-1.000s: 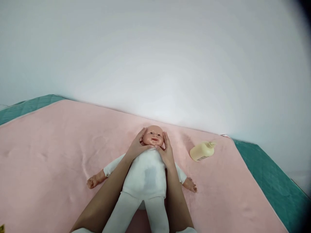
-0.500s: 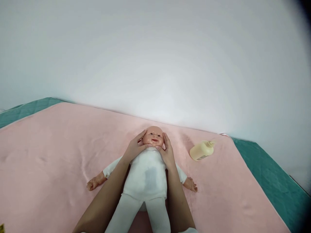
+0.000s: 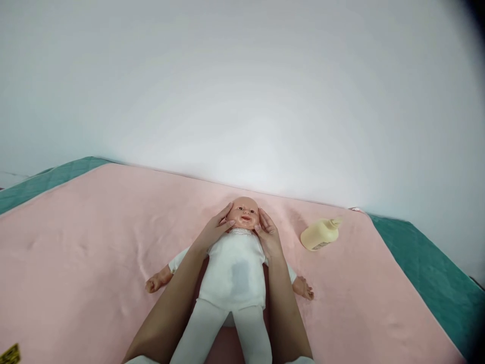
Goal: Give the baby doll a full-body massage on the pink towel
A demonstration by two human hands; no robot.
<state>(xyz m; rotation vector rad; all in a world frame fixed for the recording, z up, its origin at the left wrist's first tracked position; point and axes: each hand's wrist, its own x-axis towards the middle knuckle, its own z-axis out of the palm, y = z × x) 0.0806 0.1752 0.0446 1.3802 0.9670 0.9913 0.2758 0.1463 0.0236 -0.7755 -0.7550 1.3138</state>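
A baby doll (image 3: 227, 268) in white cloth lies on its back on the pink sheet, its head at the far end and its legs toward me. My left hand (image 3: 215, 230) cups one side of its head, fingers curved along the temple and thumb on the cheek by the mouth. Mirroring it on the other side, my right hand (image 3: 269, 233) holds the head with fingers by the temple and thumb near the jaw. My forearms run along both sides of the torso, over the doll's spread arms. A grey-blue patch marks its belly.
A pale yellow pump bottle (image 3: 321, 234) lies tipped on the pink sheet (image 3: 94, 242), right of the doll's head. Green quilted cloth (image 3: 420, 263) shows at both sides. A white wall (image 3: 242, 101) rises behind. Something yellow and black (image 3: 10, 354) sits at the lower left corner.
My thumbs have moved from the doll's chin outward and up along its cheeks. The whole view has shifted slightly, so the doll and bottle appear further right.
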